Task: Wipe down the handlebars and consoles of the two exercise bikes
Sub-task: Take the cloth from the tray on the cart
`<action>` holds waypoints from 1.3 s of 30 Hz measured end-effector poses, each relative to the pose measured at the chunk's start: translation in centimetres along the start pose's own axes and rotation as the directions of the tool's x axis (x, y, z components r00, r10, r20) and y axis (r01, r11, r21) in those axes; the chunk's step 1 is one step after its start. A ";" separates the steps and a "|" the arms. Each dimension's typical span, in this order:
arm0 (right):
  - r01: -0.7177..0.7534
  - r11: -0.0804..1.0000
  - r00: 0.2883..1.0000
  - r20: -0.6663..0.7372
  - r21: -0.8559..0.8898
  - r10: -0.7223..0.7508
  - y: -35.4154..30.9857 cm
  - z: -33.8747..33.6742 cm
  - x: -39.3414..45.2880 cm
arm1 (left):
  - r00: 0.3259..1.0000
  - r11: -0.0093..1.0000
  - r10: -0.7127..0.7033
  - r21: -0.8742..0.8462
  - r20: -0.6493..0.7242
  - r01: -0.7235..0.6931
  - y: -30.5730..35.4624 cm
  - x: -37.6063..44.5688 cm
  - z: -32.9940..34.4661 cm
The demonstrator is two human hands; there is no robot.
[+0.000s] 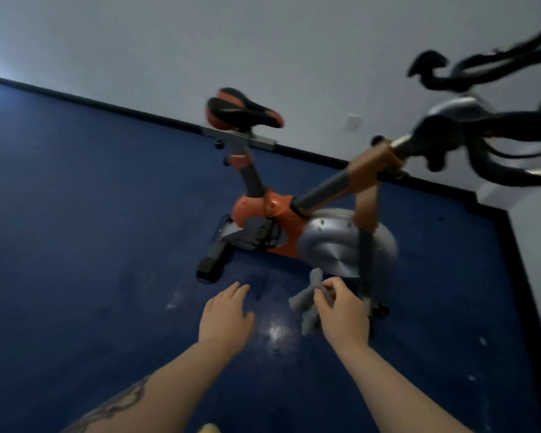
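Observation:
An orange and grey exercise bike (294,226) stands on the blue floor in front of me, its black saddle (244,109) to the left. Its black handlebars (494,151) reach off the right edge, blurred. A second set of black handlebars (469,70) shows at the upper right. My right hand (341,310) is low in front of the bike's front post, shut on a crumpled grey cloth (310,298) that hangs from my fingers. My left hand (225,317) hovers beside it with fingers apart, holding nothing. No console can be made out.
Blue floor mat (91,245) spreads to the left and toward me, with pale scuffs near my hands. A black skirting strip (107,106) borders it at the white wall. The wall corner steps in at the right (512,214).

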State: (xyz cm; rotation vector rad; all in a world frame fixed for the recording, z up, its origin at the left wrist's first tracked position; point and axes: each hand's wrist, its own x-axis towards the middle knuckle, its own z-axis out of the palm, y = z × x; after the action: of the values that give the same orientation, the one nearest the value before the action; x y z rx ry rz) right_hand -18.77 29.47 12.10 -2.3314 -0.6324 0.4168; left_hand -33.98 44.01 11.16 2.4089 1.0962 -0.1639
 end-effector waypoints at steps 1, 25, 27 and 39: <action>0.006 1.000 1.000 0.001 0.006 -0.006 -1.9 1.6 0.5 | 1.000 1.000 -0.012 -0.003 -0.013 0.012 -2.2 0.5 -1.2; 0.245 0.969 0.942 0.247 -0.034 -0.229 -31.7 26.3 25.8 | 0.948 0.941 -0.304 -0.188 -0.098 0.282 -28.4 27.3 -22.5; 0.250 0.965 0.936 0.272 -0.074 -0.222 -34.0 27.9 28.7 | 0.945 0.941 -0.306 -0.189 -0.117 0.281 -30.0 30.0 -24.5; 0.119 0.992 0.986 0.124 -0.038 -0.114 -47.1 38.9 43.2 | 0.995 0.997 -0.067 0.037 -0.072 0.070 -40.6 51.2 -36.6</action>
State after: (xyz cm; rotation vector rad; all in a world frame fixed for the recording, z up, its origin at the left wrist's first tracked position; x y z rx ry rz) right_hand -15.72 104.20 10.98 -2.3103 -0.8406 0.4982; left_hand -32.70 118.86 12.38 2.4298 1.2193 -0.1245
